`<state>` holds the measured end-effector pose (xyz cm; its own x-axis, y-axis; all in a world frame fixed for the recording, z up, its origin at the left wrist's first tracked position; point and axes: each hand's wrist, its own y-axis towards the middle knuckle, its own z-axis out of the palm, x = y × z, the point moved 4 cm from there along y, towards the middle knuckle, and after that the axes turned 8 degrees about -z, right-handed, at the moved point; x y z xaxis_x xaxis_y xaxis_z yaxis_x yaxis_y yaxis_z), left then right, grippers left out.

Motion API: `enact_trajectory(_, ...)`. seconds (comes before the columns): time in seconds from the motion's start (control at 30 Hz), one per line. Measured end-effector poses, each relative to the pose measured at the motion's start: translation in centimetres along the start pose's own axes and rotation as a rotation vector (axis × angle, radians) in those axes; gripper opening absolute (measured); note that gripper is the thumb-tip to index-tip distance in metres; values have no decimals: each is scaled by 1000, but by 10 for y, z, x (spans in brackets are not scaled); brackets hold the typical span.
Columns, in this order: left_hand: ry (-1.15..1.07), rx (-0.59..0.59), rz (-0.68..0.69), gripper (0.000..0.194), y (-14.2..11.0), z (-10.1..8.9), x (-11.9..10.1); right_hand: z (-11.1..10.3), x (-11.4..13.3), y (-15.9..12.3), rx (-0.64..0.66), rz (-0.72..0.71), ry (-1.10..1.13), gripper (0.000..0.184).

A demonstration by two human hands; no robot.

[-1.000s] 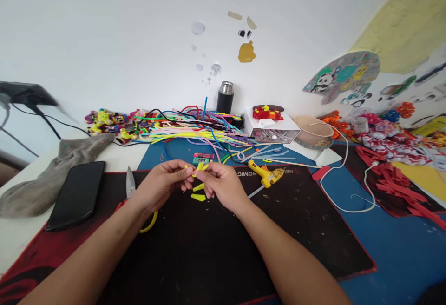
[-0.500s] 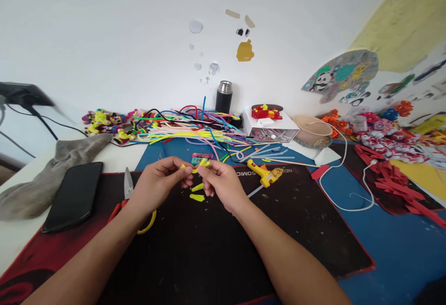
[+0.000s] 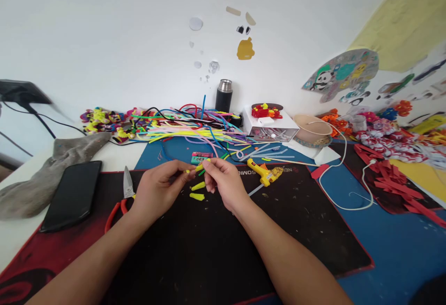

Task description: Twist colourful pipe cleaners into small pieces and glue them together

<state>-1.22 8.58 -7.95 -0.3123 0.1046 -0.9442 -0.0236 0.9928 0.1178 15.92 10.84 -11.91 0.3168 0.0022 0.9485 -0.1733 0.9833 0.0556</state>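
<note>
A short piece of yellow pipe cleaner spans the gap between my two hands above the black mat. My left hand pinches its left end between thumb and fingertips. On the other end, the thumb and fingers of my right hand are closed, covering part of it. Just below lie two more yellow pieces, one upper and one lower, flat on the mat. Scissors with red and yellow handles rest left of my left hand, partly hidden by my forearm.
A yellow glue gun lies right of my hands. Behind are a heap of coloured pipe cleaners, a black flask and a white box. A phone lies at left; a white cable loops at right.
My left hand has shifted slightly left and lower, its fingers regripping the yellow piece, which is now tilted up to the right. More of the scissors' red handle shows.
</note>
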Motion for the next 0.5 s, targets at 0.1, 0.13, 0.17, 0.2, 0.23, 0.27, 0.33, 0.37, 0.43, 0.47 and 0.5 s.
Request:
enact_trajectory(0.1, -241, -14, -124, 20, 2, 4, 2, 2, 0, -1, -18, -8, 61, 34)
enact_trajectory(0.13, -350, -5, -172, 26, 3, 7, 4, 2, 0, -2, -26, -11, 91, 33)
enact_trajectory(0.17, -452, 13, -217, 32, 5, 10, 6, 3, 0, -2, -37, -13, 120, 32)
enact_trajectory(0.2, -534, 38, -256, 37, 6, 14, 9, 3, 0, -2, -48, -14, 145, 32)
enact_trajectory(0.23, -589, 61, -285, 40, 7, 17, 11, 3, 1, -3, -61, -14, 162, 31)
enact_trajectory(0.27, -620, 82, -304, 41, 8, 19, 13, 3, 1, -3, -74, -15, 169, 31)
enact_trajectory(0.33, -637, 116, -328, 40, 9, 23, 17, 2, 2, -2, -90, -15, 162, 31)
enact_trajectory(0.37, -639, 129, -342, 39, 9, 23, 19, 2, 2, -2, -94, -14, 154, 32)
enact_trajectory(0.43, -643, 166, -400, 40, 9, 24, 23, 1, 2, -2, -93, -4, 140, 33)
enact_trajectory(0.47, -645, 191, -441, 41, 9, 25, 25, 2, 2, -2, -90, 1, 135, 33)
enact_trajectory(0.5, -643, 219, -480, 42, 9, 25, 27, 2, 1, -2, -88, 4, 132, 33)
